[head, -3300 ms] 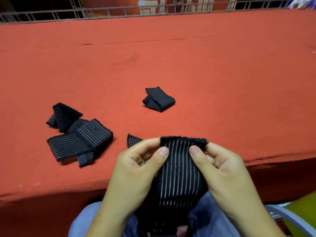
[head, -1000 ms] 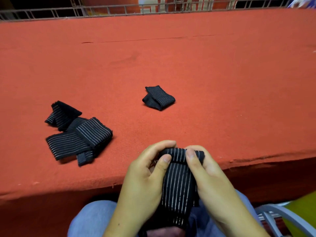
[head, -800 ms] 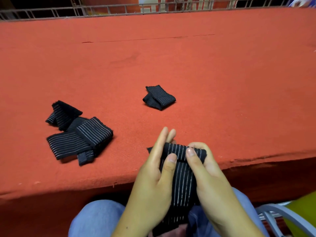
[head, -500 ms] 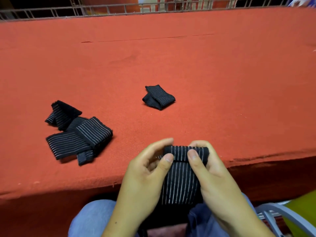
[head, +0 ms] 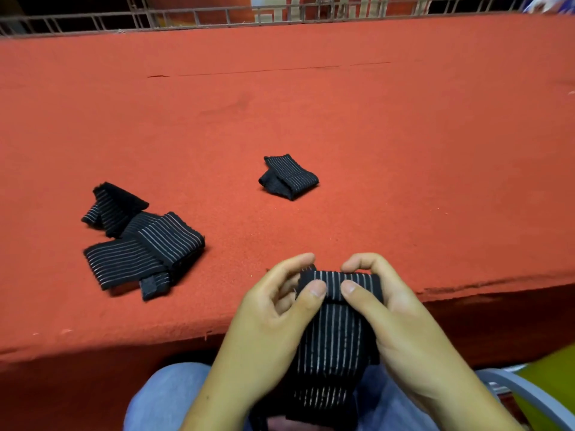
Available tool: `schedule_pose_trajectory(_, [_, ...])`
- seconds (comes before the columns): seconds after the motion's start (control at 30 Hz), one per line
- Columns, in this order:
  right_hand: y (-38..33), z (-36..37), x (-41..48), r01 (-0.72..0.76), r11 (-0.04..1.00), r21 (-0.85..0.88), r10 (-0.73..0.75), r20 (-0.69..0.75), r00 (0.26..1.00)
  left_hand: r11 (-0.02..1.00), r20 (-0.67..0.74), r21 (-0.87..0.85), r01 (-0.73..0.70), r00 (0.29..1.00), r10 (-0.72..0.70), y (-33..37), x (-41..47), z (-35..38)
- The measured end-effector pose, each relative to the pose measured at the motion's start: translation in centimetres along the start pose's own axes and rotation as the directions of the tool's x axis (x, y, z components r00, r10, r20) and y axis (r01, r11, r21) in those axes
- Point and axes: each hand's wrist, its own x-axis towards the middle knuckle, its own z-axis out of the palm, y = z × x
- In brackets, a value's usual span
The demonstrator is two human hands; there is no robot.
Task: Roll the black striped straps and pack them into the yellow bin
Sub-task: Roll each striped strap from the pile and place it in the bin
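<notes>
A black striped strap (head: 337,331) is pinched at its rolled top end by both the left hand (head: 273,325) and the right hand (head: 401,325), just over the desk (head: 311,119) edge, its tail hanging toward the lap (head: 161,396). If the thumbs (head: 314,290) are eased between turns, the springy roll is likely to be slackened or skewed into a cone. Only a corner taken for the yellow bin (head: 547,377) is seen, low right.

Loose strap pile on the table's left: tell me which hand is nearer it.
Left. The left hand sits just right of the loose strap pile, pinching the half-rolled strap; the right hand pinches that strap's other side, farther right.
</notes>
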Motion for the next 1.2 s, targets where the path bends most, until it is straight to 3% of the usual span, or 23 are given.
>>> schedule_pose_trajectory(0.17, [-0.2, 0.4, 0.0, 0.034, 0.999, 0.011, -0.034, -0.008, 0.999, 0.998, -0.049, -0.053, -0.041, 0.998, 0.039, 0.1, 0.0, 0.0])
schedule_pose_trajectory(0.47, [0.3, 1.3, -0.1, -0.013, 0.998, 0.065, 0.015, -0.041, 0.999, 0.979, -0.058, 0.139, -0.151, 0.985, 0.16, 0.5, -0.3, -0.3])
schedule_pose_trajectory(0.67, [0.3, 1.0, 0.0, 0.049, 0.999, -0.003, -0.049, 0.02, 0.999, 0.991, 0.047, 0.124, -0.05, 0.998, 0.044, 0.0, -0.3, 0.3])
schedule_pose_trajectory(1.03, [0.6, 1.5, -0.3, 0.114, 0.989, -0.097, -0.117, -0.027, 0.993, 0.995, -0.004, 0.102, -0.01, 1.0, 0.011, -1.0, -0.6, 1.3])
schedule_pose_trajectory(1.2, [0.1, 0.7, -0.3, 0.034, 0.999, -0.034, -0.034, -0.011, 0.999, 0.999, -0.032, 0.049, -0.016, 0.999, 0.017, -0.1, -0.5, 0.2])
